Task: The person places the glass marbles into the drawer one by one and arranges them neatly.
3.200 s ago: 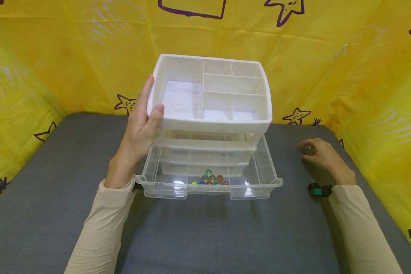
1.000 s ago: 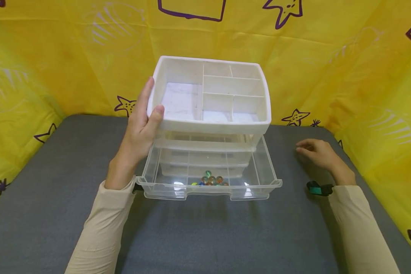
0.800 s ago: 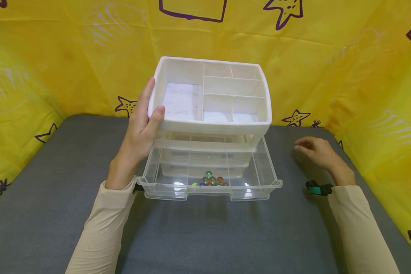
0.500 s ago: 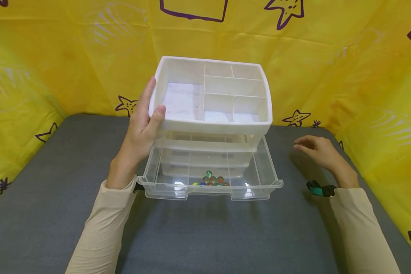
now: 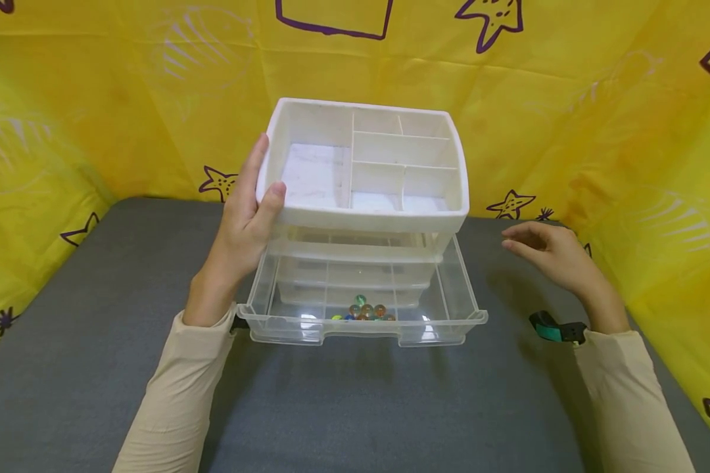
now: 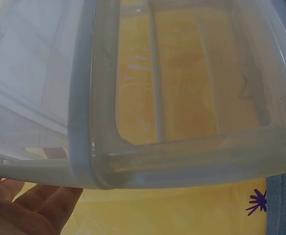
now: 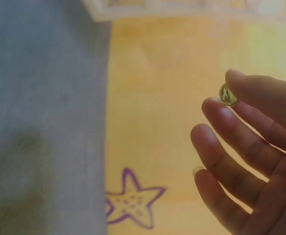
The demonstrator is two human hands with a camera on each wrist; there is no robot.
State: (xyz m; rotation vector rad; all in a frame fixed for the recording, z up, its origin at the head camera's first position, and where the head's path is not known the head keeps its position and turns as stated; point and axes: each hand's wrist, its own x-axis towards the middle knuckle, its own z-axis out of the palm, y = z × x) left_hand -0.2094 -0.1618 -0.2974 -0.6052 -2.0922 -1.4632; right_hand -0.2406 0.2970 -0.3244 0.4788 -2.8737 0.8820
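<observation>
My left hand [image 5: 239,220] grips the left wall of a white plastic drawer organizer [image 5: 369,221], thumb over the top rim. The organizer's upper tray is split into several compartments. Its clear bottom drawer [image 5: 361,332] is pulled out towards me, with several glass marbles [image 5: 367,311] grouped near its front. To the right of the organizer, my right hand [image 5: 559,259] is raised over the table. In the right wrist view it pinches a small yellow-green marble [image 7: 227,95] between thumb and fingertips; the head view does not show that marble clearly.
The organizer stands on a grey-covered table [image 5: 355,407]. A yellow cloth [image 5: 367,72] printed with stars and fish walls off the back and both sides. A black and green strap [image 5: 553,328] is at the right wrist.
The right hand has risen from near the tabletop and shifted slightly left, its shadow now farther from it. My left hand, the organizer and the marbles in the drawer stay put.
</observation>
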